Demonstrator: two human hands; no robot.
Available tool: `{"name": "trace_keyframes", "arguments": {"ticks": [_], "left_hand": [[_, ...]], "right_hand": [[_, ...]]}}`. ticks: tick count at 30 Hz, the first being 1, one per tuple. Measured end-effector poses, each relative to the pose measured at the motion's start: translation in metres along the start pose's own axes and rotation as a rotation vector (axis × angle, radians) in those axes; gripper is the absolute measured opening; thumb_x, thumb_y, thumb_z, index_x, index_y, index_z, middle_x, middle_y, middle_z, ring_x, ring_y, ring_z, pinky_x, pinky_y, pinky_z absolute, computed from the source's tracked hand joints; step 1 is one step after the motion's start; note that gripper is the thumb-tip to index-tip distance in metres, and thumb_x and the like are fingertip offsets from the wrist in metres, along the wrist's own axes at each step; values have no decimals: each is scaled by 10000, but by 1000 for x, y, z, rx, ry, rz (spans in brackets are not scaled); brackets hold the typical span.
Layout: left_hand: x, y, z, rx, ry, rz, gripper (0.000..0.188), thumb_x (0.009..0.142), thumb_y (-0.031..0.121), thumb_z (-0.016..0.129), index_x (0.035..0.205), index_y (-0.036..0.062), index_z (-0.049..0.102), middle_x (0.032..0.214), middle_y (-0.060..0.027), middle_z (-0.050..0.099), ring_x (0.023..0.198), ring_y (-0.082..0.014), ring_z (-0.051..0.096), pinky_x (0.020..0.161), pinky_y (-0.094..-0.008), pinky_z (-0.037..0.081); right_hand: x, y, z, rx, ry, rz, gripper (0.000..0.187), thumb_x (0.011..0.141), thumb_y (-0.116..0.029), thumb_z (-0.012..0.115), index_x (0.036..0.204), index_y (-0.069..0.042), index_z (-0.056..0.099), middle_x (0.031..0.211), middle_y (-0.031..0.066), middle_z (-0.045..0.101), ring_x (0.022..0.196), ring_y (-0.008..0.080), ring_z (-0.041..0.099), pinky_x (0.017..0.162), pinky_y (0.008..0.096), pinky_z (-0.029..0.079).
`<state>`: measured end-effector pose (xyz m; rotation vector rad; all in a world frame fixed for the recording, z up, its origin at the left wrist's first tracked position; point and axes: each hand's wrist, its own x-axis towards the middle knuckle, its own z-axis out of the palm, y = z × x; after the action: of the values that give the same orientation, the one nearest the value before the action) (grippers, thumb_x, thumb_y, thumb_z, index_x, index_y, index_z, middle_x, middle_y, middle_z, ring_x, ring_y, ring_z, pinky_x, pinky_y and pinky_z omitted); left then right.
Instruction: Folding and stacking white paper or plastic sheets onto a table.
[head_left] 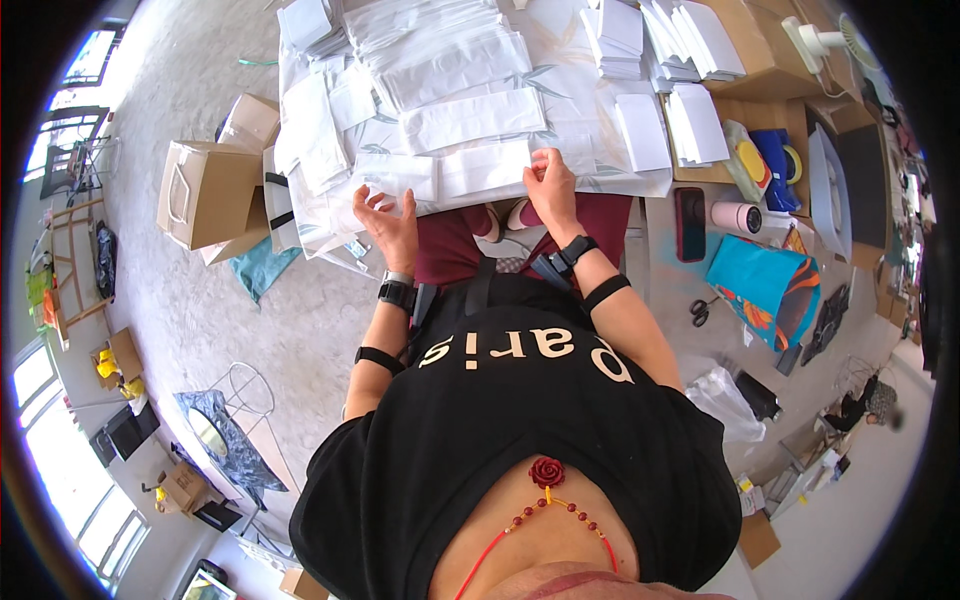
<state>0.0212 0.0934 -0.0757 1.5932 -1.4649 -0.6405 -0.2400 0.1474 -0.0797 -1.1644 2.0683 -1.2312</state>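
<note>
Along the near edge of the table lies a clear plastic sleeve [400, 175] with a white folded sheet [487, 170] beside it, partly under clear film. My left hand [388, 225] is at the sleeve's left end, its thumb and fingers apart and curved at the table edge. At the other end, my right hand [552, 190] has its fingers bent together and pinches the right edge of the white sheet. Just beyond lies another flat clear sleeve [473, 119]. A large overlapping pile of clear sleeves [440, 65] covers the middle of the table.
Stacks of white folded sheets [612, 40] stand at the table's far right, with one sheet [642, 132] nearer. An open cardboard box [710, 172] holds more of them. To the right are a phone [690, 225] and a pink cup [736, 216]. Cardboard boxes [205, 195] stand left.
</note>
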Motion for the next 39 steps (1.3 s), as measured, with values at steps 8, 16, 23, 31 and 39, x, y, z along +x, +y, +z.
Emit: {"name": "trace_keyframes", "arguments": {"ticks": [8, 16, 23, 31, 39], "left_hand": [[5, 3, 3, -22, -66, -36, 641, 835, -21, 755, 1381, -20, 420, 1280, -175, 461, 981, -218, 616, 824, -342, 556], [6, 0, 6, 8, -72, -25, 559, 848, -66, 677, 1355, -16, 446, 1197, -156, 482, 870, -199, 639, 825, -336, 549], [10, -3, 8, 24, -72, -14, 536, 872, -32, 696, 1355, -19, 465, 1193, -156, 513, 902, -196, 662, 845, -334, 554], [11, -4, 9, -23, -71, -21, 525, 876, -30, 694, 1351, -18, 471, 1192, -153, 508, 904, -196, 668, 857, -331, 554], [10, 4, 0, 56, -134, 78, 689, 805, 9, 792, 1399, -1, 445, 1301, -165, 465, 1043, -227, 611, 898, -357, 554]], "right_hand": [[2, 8, -2, -25, 7, -36, 312, 854, -15, 712, 1128, -13, 563, 825, 164, 691, 752, 357, 698, 687, 441, 553], [2, 9, -3, -59, 3, -28, 311, 849, -15, 715, 1122, -7, 565, 835, 165, 689, 770, 357, 697, 719, 450, 550], [4, 11, -3, -62, -1, -39, 310, 849, -23, 715, 1124, -9, 572, 828, 161, 689, 779, 355, 698, 720, 450, 549], [3, 12, -3, -77, -11, -20, 318, 845, -32, 720, 1127, -11, 575, 823, 156, 687, 780, 357, 697, 727, 453, 546], [3, 18, -3, -99, 0, -50, 315, 849, -40, 726, 1125, -13, 575, 822, 156, 683, 791, 363, 693, 734, 457, 543]]}}
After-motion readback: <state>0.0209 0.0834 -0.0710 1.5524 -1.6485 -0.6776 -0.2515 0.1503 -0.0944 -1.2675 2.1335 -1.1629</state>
